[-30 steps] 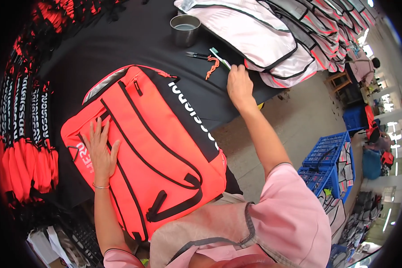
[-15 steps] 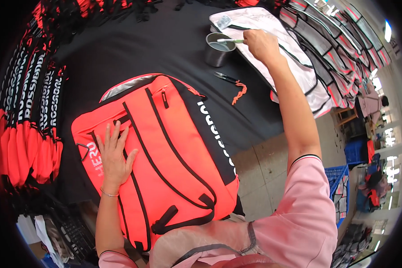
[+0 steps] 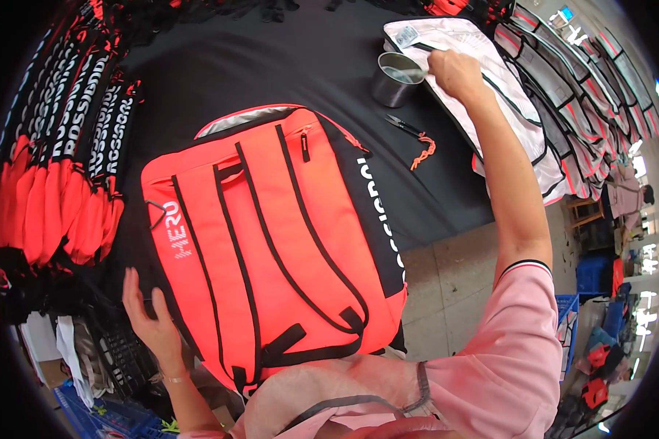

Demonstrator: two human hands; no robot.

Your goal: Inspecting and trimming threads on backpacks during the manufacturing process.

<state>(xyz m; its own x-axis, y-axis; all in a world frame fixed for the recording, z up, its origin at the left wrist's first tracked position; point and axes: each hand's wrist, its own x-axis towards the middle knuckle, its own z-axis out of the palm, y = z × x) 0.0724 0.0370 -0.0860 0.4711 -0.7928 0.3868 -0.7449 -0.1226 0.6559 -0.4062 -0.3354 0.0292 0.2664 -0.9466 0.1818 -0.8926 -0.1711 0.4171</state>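
Note:
A red-orange backpack (image 3: pixel 278 227) with black-edged shoulder straps lies straps up on the dark cloth in front of me. My left hand (image 3: pixel 152 322) is off the bag, just beside its lower left edge, fingers apart and holding nothing. Farther away, my right hand (image 3: pixel 454 73) grips what looks like a toothbrush (image 3: pixel 416 72), blurred now, whose far end is inside a metal cup (image 3: pixel 395 88). The cup stands upright beside a pale pink panel (image 3: pixel 483 91). Closer to me lie small thread snips (image 3: pixel 404 125) with an orange braided cord (image 3: pixel 422 152).
Stacked grey-and-pink panels (image 3: pixel 556 88) curve along the far right. Black and red-orange bag pieces (image 3: pixel 51 190) are piled at the left. The dark cloth (image 3: pixel 307 58) ends near the tiled floor (image 3: pixel 446 285). Blue crates (image 3: pixel 106 417) stand below left.
My left hand has lifted off the backpack and moved down and left to beside it. My right hand stays at the cup with the toothbrush, its end now lower inside. The view has shifted slightly.

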